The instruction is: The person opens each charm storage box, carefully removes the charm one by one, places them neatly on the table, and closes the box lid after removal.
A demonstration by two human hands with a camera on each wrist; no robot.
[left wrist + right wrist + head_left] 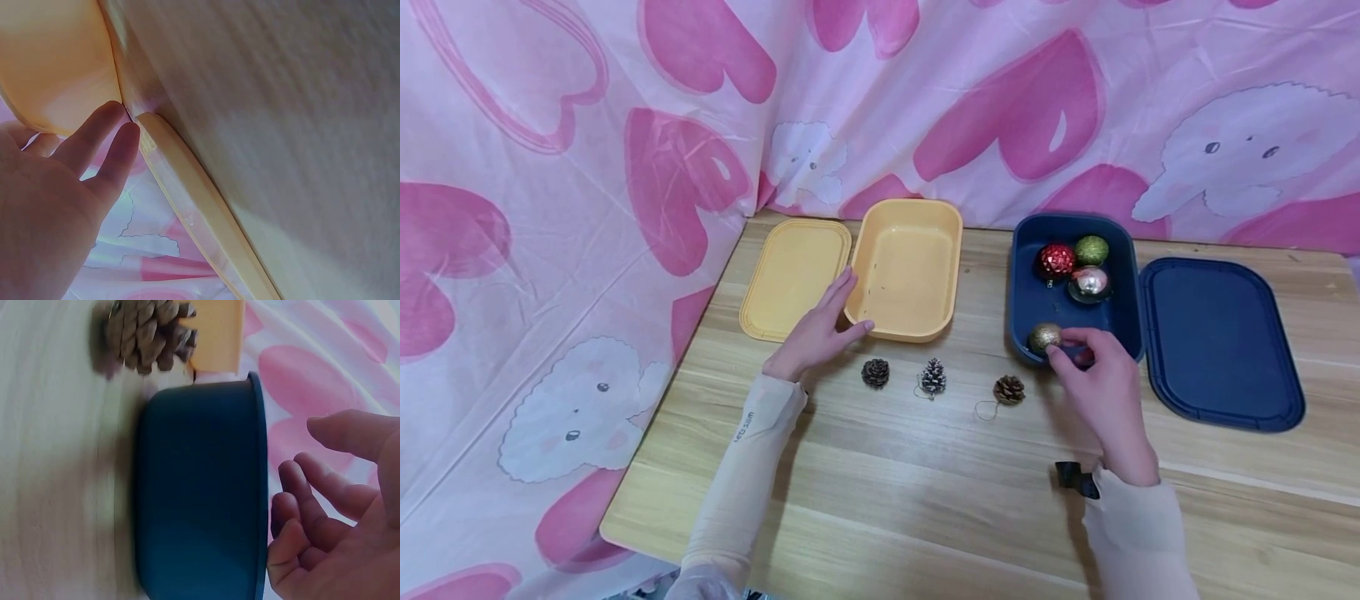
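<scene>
1. The right hand (1101,392) hangs over the near left corner of the blue box (1028,292), and the gold ball (1044,337) lies in that corner, just beyond and left of its fingertips.
2. From the head view the right fingers (1067,354) look bent toward the gold ball, touching or nearly touching it. The right wrist view shows them loosely curled and spread with nothing between them, so I judge they hold nothing; whether one rests on the ball I cannot tell.
3. The right hand is far nearer that ball than the left hand (816,333) is.
4. The left hand lies flat on the counter (880,483) with straight fingers close together, their tips against the near left corner of the yellow box (910,267), between it and the yellow lid (790,279).
5. Deeper in the blue box sit a red ball (1056,260), a green ball (1092,249) and a silver ball (1088,282), clustered together.
6. Three pine cones (932,377) stand in a row on the counter between the hands; the right-hand one lies just beside the blue box's near wall.
7. The blue lid (1217,342) lies flat to the right of its box.
</scene>
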